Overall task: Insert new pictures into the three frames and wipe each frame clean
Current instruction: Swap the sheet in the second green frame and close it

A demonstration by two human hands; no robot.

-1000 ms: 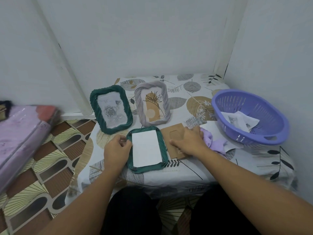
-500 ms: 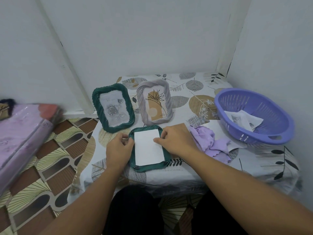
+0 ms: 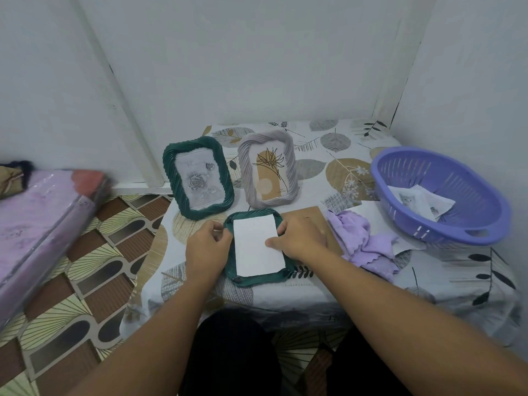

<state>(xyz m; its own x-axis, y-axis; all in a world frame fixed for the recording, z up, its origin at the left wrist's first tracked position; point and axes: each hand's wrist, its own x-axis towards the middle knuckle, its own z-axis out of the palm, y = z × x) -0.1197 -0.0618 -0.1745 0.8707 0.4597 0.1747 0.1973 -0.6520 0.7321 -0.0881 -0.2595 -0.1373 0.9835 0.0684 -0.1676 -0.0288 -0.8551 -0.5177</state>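
At nine o'clock of the scene a pink plastic-wrapped bundle (image 3: pixel 43 224) is seen, blurred, over the patterned floor. On the leaf-printed tablecloth (image 3: pixel 357 284), toward eleven o'clock, a dark green frame (image 3: pixel 198 177) with a rope-twist rim is propped upright, a grey rose print showing in it. Just beside it, at twelve o'clock, a pale grey frame (image 3: pixel 268 169) of the same twisted moulding is propped, holding a tan botanical print.

At the centre a third green frame (image 3: pixel 256 247) is laid face down, with a white sheet (image 3: pixel 258 246) resting in its opening. The left hand (image 3: pixel 206 247) is curled at the frame's nine o'clock edge and appears to pinch the rim there. The right hand (image 3: pixel 300 238) is set at the three o'clock edge, its thumb pressed on the sheet; whether the other fingers grip the rim cannot be told.

The sheet is judged light, thin and easily creased, best taken by its edges; the frame is judged rigid and fairly light, its ridges offering grip, and its glazing possibly fragile.

Partly under the right hand lies a brown backing board (image 3: pixel 311 217), stiff and flat. At three o'clock a soft lilac cloth (image 3: pixel 363 241) is crumpled, and beyond it stands a slotted purple plastic basket (image 3: pixel 485 224) containing printed pictures (image 3: pixel 420 201).
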